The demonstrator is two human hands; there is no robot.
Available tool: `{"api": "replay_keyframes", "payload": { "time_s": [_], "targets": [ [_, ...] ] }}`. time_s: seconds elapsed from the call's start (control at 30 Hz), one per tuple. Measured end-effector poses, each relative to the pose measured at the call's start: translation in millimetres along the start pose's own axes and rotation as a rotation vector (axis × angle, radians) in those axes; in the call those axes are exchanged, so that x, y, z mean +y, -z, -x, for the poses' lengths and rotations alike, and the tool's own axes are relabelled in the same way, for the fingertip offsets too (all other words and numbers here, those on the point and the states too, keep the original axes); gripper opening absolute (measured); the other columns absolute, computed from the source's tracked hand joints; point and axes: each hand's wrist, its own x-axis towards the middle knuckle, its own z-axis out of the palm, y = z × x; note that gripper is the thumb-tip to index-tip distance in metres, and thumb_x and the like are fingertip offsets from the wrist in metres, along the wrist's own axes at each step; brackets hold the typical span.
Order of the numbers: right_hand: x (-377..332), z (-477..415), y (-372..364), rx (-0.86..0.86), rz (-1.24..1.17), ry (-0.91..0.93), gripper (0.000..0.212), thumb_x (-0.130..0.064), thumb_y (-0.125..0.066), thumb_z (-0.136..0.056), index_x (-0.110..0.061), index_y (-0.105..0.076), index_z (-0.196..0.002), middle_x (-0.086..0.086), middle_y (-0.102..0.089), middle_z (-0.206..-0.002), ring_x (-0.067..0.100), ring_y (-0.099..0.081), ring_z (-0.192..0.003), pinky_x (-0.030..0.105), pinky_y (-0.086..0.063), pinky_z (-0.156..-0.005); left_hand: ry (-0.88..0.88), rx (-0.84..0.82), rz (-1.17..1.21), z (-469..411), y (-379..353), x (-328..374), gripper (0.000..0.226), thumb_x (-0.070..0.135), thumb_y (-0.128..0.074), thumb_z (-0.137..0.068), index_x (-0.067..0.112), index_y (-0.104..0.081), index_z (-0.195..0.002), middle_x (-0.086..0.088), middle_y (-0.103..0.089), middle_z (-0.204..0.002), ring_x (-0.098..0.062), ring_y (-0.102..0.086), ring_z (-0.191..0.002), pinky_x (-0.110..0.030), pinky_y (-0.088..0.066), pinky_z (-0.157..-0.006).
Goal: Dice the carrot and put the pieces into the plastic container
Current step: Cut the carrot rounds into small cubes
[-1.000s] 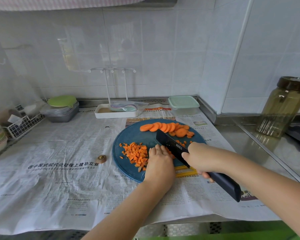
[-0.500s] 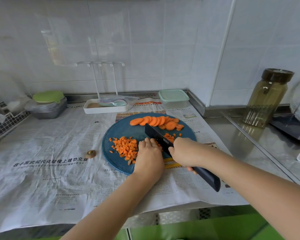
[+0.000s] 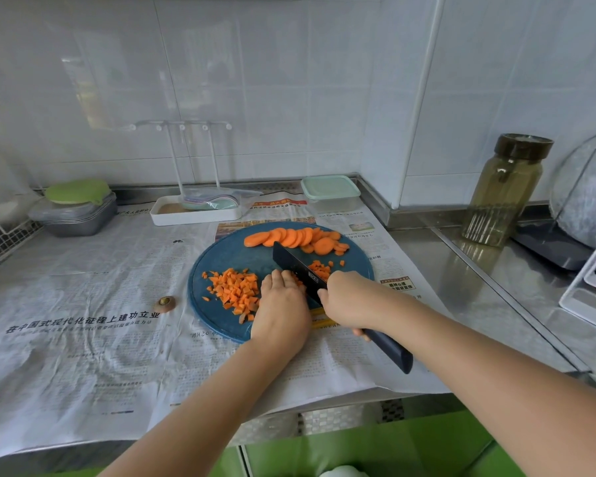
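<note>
Orange diced carrot point(image 3: 236, 292) just left of flat left hand point(image 3: 283, 311); right hand point(image 3: 350, 301) grips knife point(image 3: 295, 265).

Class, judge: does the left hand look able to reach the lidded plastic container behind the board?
Probably yes, by lifting over: the knife in the right hand and the carrot slices lie between the left hand and the plastic container.

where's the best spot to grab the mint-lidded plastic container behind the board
Probably the clear side walls under the lid of the plastic container, coming from the front. The lid is flat and shut, giving no handle, and the tiled wall stands close behind it and on its right.
</note>
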Motion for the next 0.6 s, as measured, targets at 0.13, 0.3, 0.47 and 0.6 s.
{"api": "replay_keyframes", "payload": {
  "time_s": [0.13,0.3,0.47,0.6],
  "targets": [
    [3.1,-4.7,-4.5,0.011,-0.024,0.02,0.035,-0.03,-0.032,-0.104,0.001,-0.047,-0.1,0.016,-0.055,-0.068,0.021,-0.048,-0.044,0.027,-0.039,-0.037,0.008,0.013,0.059,1.2,0.8,-1.5,0.042,0.014,-0.019,-0.103,0.005,-0.027,-0.143,-0.014,-0.032,-0.146,-0.03,-0.027,-0.135,-0.035,-0.017,-0.115],
    [8.4,-0.3,-6.1,0.098,-0.015,0.092,0.039,-0.032,-0.035,-0.103,-0.006,-0.042,-0.075,0.009,-0.048,-0.062,0.017,-0.047,-0.043,0.022,-0.034,-0.033,0.03,0.002,0.18,2.7,4.3,-0.8,0.041,0.014,-0.022,-0.103,0.007,-0.028,-0.142,-0.015,-0.032,-0.146,-0.028,-0.026,-0.136,-0.033,-0.016,-0.115],
    [8.1,-3.7,-3.2,0.03,-0.063,0.077,0.025,-0.032,-0.034,-0.103,-0.011,-0.045,-0.109,0.01,-0.051,-0.069,0.017,-0.049,-0.045,0.023,-0.039,-0.036,0.03,0.003,0.168,0.5,2.4,-2.9,0.042,0.014,-0.02,-0.103,0.008,-0.025,-0.144,-0.013,-0.031,-0.146,-0.027,-0.027,-0.135,-0.033,-0.018,-0.114],
    [9.1,-5.8,-3.1,0.046,-0.034,0.099,0.023,-0.034,-0.032,-0.103,-0.014,-0.037,-0.094,0.009,-0.051,-0.067,0.016,-0.048,-0.044,0.024,-0.04,-0.039,0.034,-0.001,0.214,-1.2,1.2,-3.2,0.04,0.013,-0.024,-0.102,0.009,-0.03,-0.142,-0.013,-0.034,-0.144,-0.027,-0.029,-0.133,-0.032,-0.02,-0.112]
  ]
}}
